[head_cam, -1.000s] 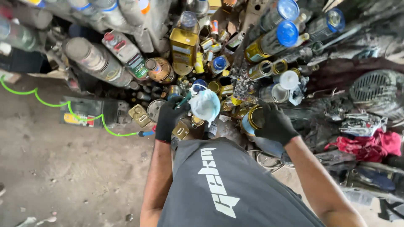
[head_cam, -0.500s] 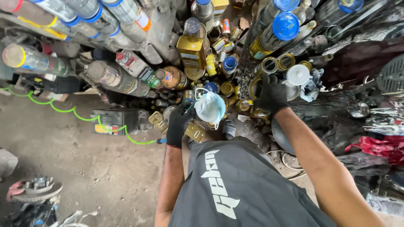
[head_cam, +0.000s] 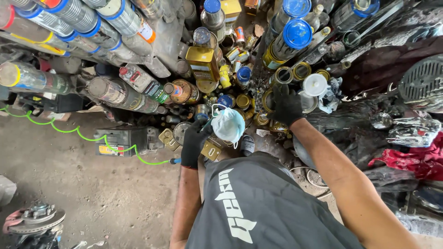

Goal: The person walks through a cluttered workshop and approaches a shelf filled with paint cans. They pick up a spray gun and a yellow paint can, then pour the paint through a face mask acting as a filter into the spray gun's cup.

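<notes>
My left hand (head_cam: 194, 144), in a black glove, hangs low over the cluttered floor with its fingers curled at the edge of a light blue face mask (head_cam: 228, 125). Whether it grips the mask I cannot tell. A square brass-coloured tin (head_cam: 211, 150) lies just under that hand. My right hand (head_cam: 286, 105), also in a black glove, reaches further forward with fingers spread over round open tins (head_cam: 302, 70) and touches their rims. Right beside this hand sits a white plastic lid (head_cam: 315, 85).
Tall blue-capped spray cans (head_cam: 295, 38) and grimy bottles (head_cam: 122, 94) lean all around. A gold rectangular can (head_cam: 202, 63) stands at centre back. A car battery (head_cam: 121, 140) with a green coiled hose (head_cam: 83, 133) lies left. A brake disc (head_cam: 34, 220) lies bottom left, a red cloth (head_cam: 410, 159) right.
My right hand has moved forward from near my body onto the tins by the white lid. The view has shifted, and my left hand has stayed by the mask.
</notes>
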